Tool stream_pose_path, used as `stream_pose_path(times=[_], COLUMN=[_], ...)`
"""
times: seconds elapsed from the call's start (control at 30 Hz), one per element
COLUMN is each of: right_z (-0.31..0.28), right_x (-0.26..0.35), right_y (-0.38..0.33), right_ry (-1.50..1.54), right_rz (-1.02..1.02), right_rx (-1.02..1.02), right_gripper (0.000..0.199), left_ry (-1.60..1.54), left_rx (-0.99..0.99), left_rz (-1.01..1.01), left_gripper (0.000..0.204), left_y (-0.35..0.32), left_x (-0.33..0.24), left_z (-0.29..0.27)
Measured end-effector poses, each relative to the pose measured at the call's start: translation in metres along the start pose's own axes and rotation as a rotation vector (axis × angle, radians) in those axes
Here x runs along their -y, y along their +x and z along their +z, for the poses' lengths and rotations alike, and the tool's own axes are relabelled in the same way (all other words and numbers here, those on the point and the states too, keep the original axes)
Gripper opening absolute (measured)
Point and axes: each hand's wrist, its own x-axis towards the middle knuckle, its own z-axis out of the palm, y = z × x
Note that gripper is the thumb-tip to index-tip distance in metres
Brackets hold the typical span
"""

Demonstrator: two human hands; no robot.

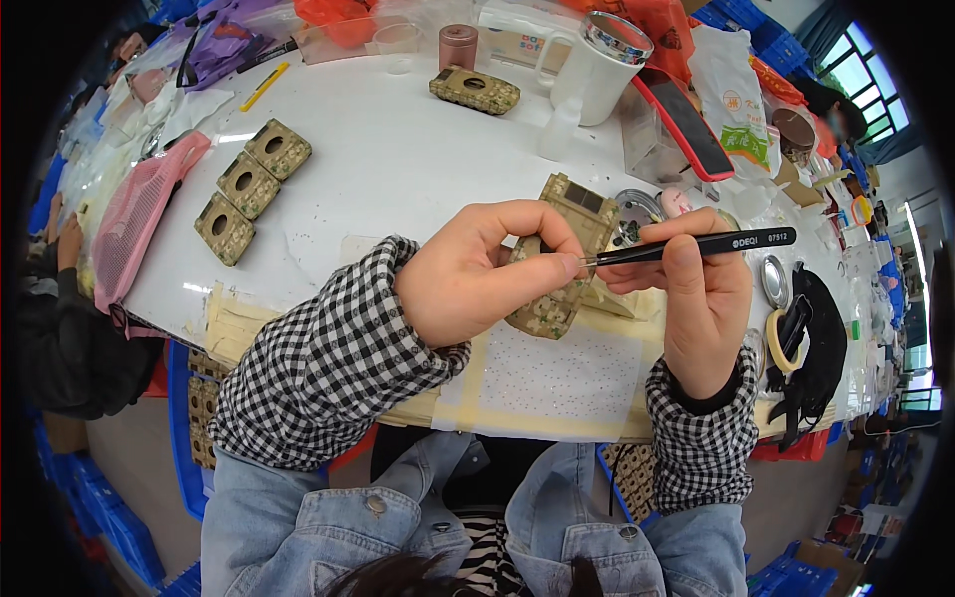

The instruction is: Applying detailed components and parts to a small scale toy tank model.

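My right hand [701, 308] grips black tweezers [716, 244], their tips pointing left. My left hand [468, 279] is closed in a pinch, thumb and forefinger meeting right at the tweezer tips; whatever is between them is too small to make out. Behind and below the fingers is a camouflage-patterned casing [587, 227] with a dark rectangular window, partly hidden by my left hand. Beneath my hands, a white sheet [557, 373] dotted with tiny specks is taped at the table's near edge.
Three camouflage casings [247, 184] with round holes lie at left by a pink mesh bag [149, 224]. Another casing [476, 91] sits farther back. A white mug [595, 75], red-cased phone [686, 124], round metal dish [637, 211] and tape roll [774, 343] crowd the right.
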Motion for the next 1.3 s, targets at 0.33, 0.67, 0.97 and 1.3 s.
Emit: stream_pose_path(times=[0.33, 0.67, 0.97, 1.3], right_z=[-0.001, 0.003, 0.004, 0.008], right_x=[0.001, -0.009, -0.015, -0.014], right_y=[-0.004, -0.002, -0.002, -0.003], right_ry=[-0.070, 0.047, -0.077, 0.021], right_rz=[-0.135, -0.214, -0.241, -0.230], right_rx=[0.008, -0.022, -0.014, -0.036], right_gripper=[0.017, 0.015, 0.026, 0.017], left_ry=[-0.064, -0.093, -0.047, -0.064], left_rx=[-0.039, -0.112, -0.130, -0.104], left_rz=[-0.053, 0.049, 0.077, 0.102], left_gripper=[0.011, 0.018, 0.017, 0.016], left_y=[0.002, 0.006, 0.004, 0.003], left_x=[0.000, 0.008, 0.009, 0.008], left_z=[0.000, 0.001, 0.002, 0.002])
